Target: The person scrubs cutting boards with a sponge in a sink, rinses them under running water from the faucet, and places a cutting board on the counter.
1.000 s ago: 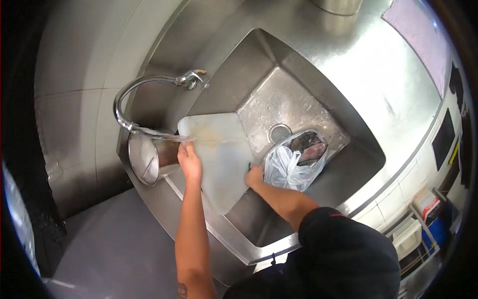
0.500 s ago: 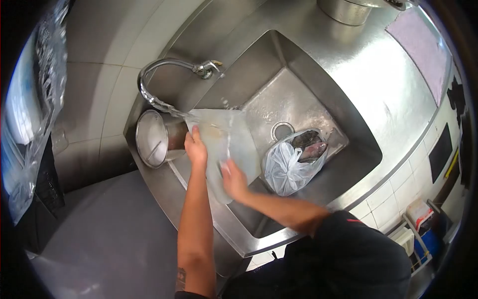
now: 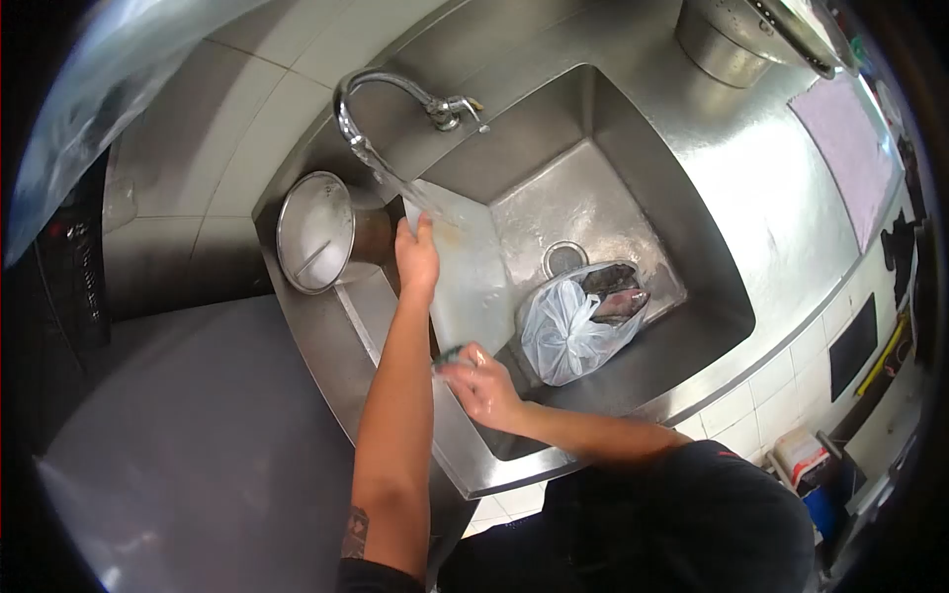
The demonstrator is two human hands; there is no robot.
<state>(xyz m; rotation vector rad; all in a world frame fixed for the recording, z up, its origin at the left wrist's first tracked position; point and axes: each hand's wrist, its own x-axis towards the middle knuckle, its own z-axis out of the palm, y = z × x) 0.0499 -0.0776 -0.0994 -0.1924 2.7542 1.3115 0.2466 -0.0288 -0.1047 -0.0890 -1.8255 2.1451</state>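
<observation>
My left hand (image 3: 417,259) grips the edge of a whitish cutting board (image 3: 470,272), which is tilted inside the steel sink (image 3: 692,222). Water from the curved faucet (image 3: 358,99) runs onto the board near that hand. My wet right hand (image 3: 486,387) is closed on a dark green scouring pad (image 3: 448,357) at the board's lower edge. Right of the board, a knotted translucent plastic bag (image 3: 563,331) lies in the sink. Through its opening show dark and pinkish pieces (image 3: 620,302) that look like fish.
A steel pot (image 3: 316,233) with a utensil inside stands left of the board. Another steel pot (image 3: 720,44) sits on the counter at top right, near a pale purple cloth (image 3: 845,148). The drain (image 3: 565,259) lies beyond the bag. Plastic sheeting hangs at upper left.
My right hand has moved from the board's face down to its lower edge, and the scouring pad now shows. My left hand still holds the board. The camera view has shifted.
</observation>
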